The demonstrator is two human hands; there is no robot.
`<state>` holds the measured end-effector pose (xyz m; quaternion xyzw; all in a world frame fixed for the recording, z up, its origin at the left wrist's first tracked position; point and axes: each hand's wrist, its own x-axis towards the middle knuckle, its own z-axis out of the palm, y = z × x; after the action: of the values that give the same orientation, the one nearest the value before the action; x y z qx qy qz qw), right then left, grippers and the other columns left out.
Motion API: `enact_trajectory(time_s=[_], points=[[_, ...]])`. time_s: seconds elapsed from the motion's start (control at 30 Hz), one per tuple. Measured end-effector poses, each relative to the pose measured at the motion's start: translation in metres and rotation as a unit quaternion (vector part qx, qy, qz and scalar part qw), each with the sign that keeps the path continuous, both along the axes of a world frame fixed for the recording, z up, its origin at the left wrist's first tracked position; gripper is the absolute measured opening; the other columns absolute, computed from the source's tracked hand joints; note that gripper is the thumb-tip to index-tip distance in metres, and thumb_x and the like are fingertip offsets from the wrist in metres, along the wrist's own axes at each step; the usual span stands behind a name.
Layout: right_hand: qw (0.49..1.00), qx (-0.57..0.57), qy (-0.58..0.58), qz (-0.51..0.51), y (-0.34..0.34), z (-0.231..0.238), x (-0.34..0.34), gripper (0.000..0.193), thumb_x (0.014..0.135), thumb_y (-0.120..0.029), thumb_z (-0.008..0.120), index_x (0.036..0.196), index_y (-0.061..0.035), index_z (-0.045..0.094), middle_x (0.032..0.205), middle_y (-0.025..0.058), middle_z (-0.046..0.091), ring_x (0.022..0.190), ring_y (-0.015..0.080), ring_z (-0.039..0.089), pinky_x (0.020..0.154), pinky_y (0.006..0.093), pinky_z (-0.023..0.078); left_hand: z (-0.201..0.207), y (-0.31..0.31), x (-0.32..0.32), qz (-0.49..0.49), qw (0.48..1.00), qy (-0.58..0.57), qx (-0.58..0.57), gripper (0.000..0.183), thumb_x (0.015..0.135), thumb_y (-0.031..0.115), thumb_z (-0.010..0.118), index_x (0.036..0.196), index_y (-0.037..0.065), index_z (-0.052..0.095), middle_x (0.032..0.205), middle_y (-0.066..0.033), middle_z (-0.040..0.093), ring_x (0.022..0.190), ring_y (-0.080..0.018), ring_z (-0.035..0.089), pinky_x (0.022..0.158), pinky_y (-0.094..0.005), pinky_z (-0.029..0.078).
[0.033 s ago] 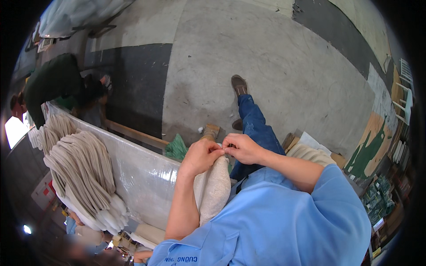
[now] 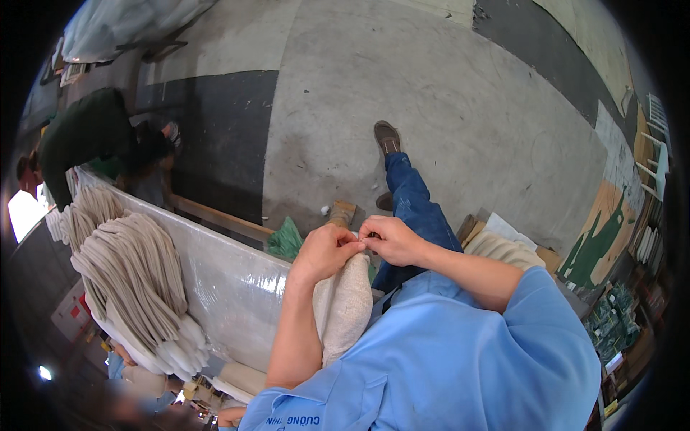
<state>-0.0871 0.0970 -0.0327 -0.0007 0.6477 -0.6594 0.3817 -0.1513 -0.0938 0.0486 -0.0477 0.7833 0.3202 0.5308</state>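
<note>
My left hand (image 2: 327, 253) and my right hand (image 2: 394, 241) meet in front of my body, fingertips pinched together. Between them they grip the upper end of a cream, textured, stuffed fabric piece that looks like a cushion (image 2: 348, 309). Its plump body hangs down against my blue shirt, beside the table. A small whitish bit shows at the pinch, but the fingers cover most of it. Just left of my left hand is a green plastic bag (image 2: 286, 239).
A plastic-wrapped table (image 2: 237, 287) stretches along my left, bearing a pile of folded beige fabric (image 2: 133, 258). Past it a person in dark clothes (image 2: 90, 136) bends over. Grey concrete floor (image 2: 431, 93) lies ahead. More cream fabric (image 2: 503, 250) and cardboard sit at my right.
</note>
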Motion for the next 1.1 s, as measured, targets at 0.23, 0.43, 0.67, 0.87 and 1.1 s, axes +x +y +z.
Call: enact_trajectory(time_s=[0.23, 0.43, 0.67, 0.87, 1.1], points=[[0.991, -0.028, -0.113, -0.071, -0.021, 0.001, -0.007, 0.009, 0.090, -0.011, 0.070, 0.093, -0.0018, 0.069, 0.091, 0.0093, 0.068, 0.074, 0.0177, 0.063, 0.067, 0.0353, 0.051, -0.006, -0.001, -0.025, -0.053, 0.997, -0.049, -0.042, 0.029, 0.086, 0.023, 0.085, 0.093, -0.004, 0.076, 0.080, -0.0089, 0.072, 0.072, -0.0125, 0.063, 0.065, -0.0313, 0.051], [0.971, -0.083, -0.187, -0.123, -0.017, -0.018, 0.002, 0.010, 0.091, -0.006, 0.069, 0.100, -0.0016, 0.071, 0.093, 0.0049, 0.071, 0.084, 0.0131, 0.065, 0.075, 0.0295, 0.052, -0.014, -0.019, -0.015, -0.059, 0.998, 0.020, -0.019, 0.019, 0.087, 0.015, 0.081, 0.093, -0.002, 0.075, 0.085, -0.0069, 0.067, 0.077, -0.0159, 0.065, 0.069, -0.0326, 0.052], [0.938, -0.148, -0.303, -0.078, -0.031, -0.020, 0.052, 0.025, 0.083, -0.003, 0.082, 0.101, -0.0044, 0.064, 0.092, 0.0009, 0.067, 0.086, 0.0125, 0.063, 0.078, 0.0304, 0.053, -0.020, -0.030, 0.006, 0.014, 0.984, 0.146, 0.102, 0.012, 0.089, 0.007, 0.076, 0.095, -0.001, 0.070, 0.098, -0.0079, 0.065, 0.082, -0.0214, 0.065, 0.075, -0.0336, 0.052], [0.858, -0.198, -0.458, -0.117, -0.044, -0.009, 0.060, 0.024, 0.089, -0.011, 0.082, 0.098, -0.0099, 0.060, 0.088, -0.0018, 0.063, 0.082, 0.0120, 0.060, 0.074, 0.0301, 0.050, -0.027, -0.037, 0.010, 0.083, 0.986, 0.087, 0.114, 0.010, 0.092, 0.006, 0.074, 0.095, -0.001, 0.069, 0.093, -0.0057, 0.065, 0.082, -0.0144, 0.061, 0.072, -0.0288, 0.050], [0.863, -0.174, -0.442, -0.171, -0.052, 0.008, 0.070, 0.020, 0.100, -0.022, 0.073, 0.110, -0.0110, 0.059, 0.097, -0.0024, 0.065, 0.088, 0.0097, 0.060, 0.082, 0.0305, 0.051, -0.033, -0.033, 0.017, 0.222, 0.974, 0.014, 0.038, 0.015, 0.096, 0.011, 0.070, 0.091, -0.002, 0.069, 0.077, 0.0010, 0.064, 0.072, -0.0073, 0.054, 0.065, -0.0271, 0.046]])
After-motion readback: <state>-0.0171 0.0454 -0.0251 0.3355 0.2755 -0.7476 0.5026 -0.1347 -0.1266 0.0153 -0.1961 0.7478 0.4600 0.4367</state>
